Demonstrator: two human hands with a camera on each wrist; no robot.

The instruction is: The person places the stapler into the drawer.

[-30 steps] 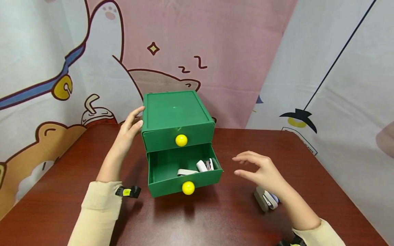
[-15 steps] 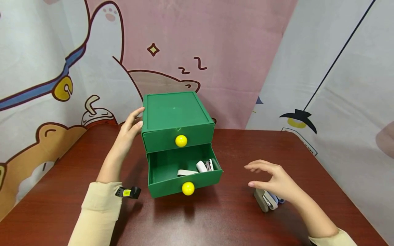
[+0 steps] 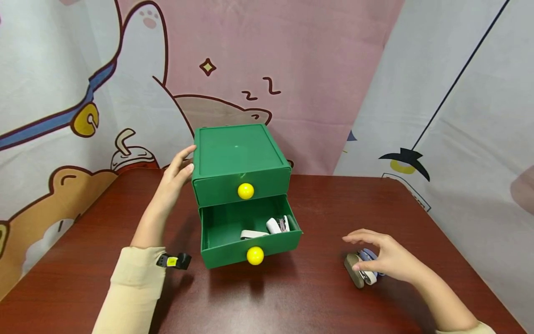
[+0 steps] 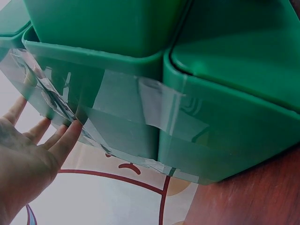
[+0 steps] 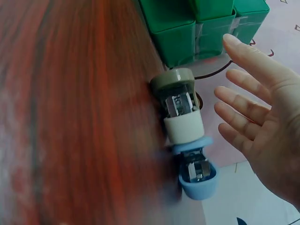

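Note:
A green drawer cabinet (image 3: pixel 239 150) with yellow knobs stands mid-table, its top drawer closed. The drawer (image 3: pixel 227 232) below is pulled out and holds white staplers (image 3: pixel 273 226) at its right front. My left hand (image 3: pixel 171 183) touches the cabinet's left side with extended fingers; in the left wrist view those fingertips lie at a strip of clear tape (image 4: pixel 122 101). To the right, my right hand (image 3: pixel 388 255) hovers over two small staplers, thumb and fingers spread. One is brown-grey and white (image 5: pixel 183 129), the other blue (image 5: pixel 199 185), side by side.
A dark red-brown wooden table (image 3: pixel 317 297) carries everything. Behind it hangs a printed cartoon curtain (image 3: pixel 317 69). The lower yellow knob (image 3: pixel 255 255) sticks out in front of the pulled-out drawer.
My right hand has moved right and down, away from the drawer to the staplers on the table. The left hand and the cabinet have stayed in place.

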